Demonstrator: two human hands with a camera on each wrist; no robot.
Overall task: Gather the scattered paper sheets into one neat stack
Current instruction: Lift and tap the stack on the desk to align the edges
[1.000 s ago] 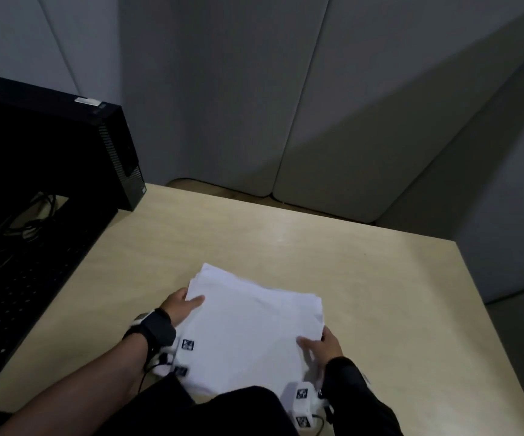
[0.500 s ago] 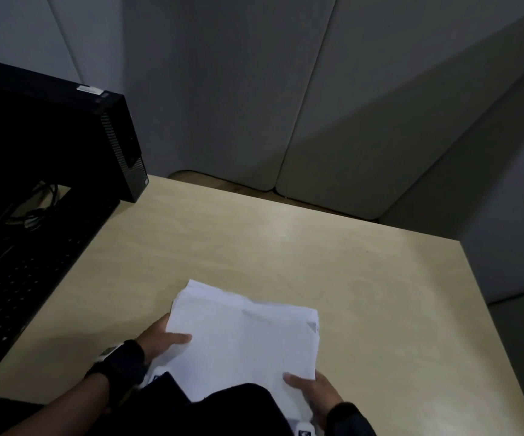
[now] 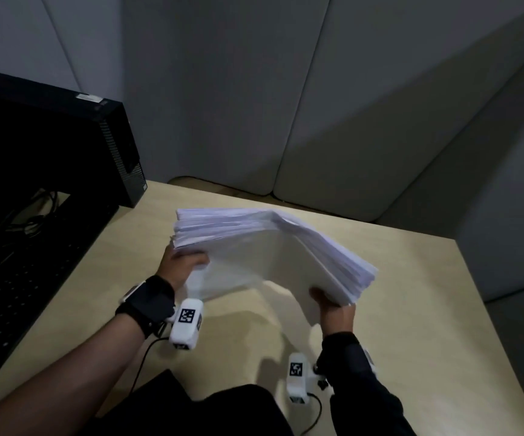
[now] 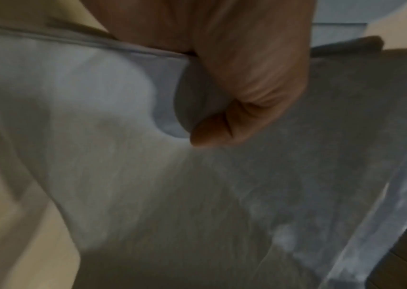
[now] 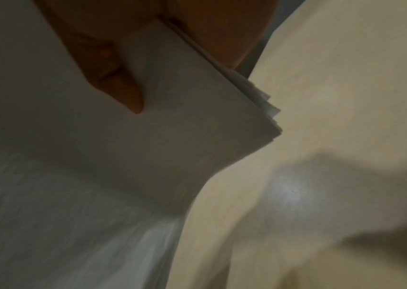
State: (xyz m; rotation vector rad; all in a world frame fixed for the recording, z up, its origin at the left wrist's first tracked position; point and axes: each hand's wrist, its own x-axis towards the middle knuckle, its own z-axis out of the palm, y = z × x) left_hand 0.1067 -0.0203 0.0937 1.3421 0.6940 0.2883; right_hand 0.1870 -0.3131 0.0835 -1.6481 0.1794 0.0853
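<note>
Head view: the paper stack (image 3: 264,250) is up off the pale wood-grain tabletop (image 3: 411,309), tilted, a thick white wad with its sheet edges fanned and uneven along the top and right side. The left hand (image 3: 180,265) grips its left edge, thumb over the near face; the right hand (image 3: 333,305) clutches the lower right corner. A black computer tower (image 3: 66,143) and a dark keyboard (image 3: 12,278) sit at the left.

Left wrist view: the left hand (image 4: 234,68) pinches the stack (image 4: 197,195), thumb pressed into the matte, blurred white sheet.

Right wrist view: the right hand (image 5: 113,64) holds the stack (image 5: 172,127) near its corner, where layered sheet edges step out slightly above the tabletop (image 5: 345,97).
</note>
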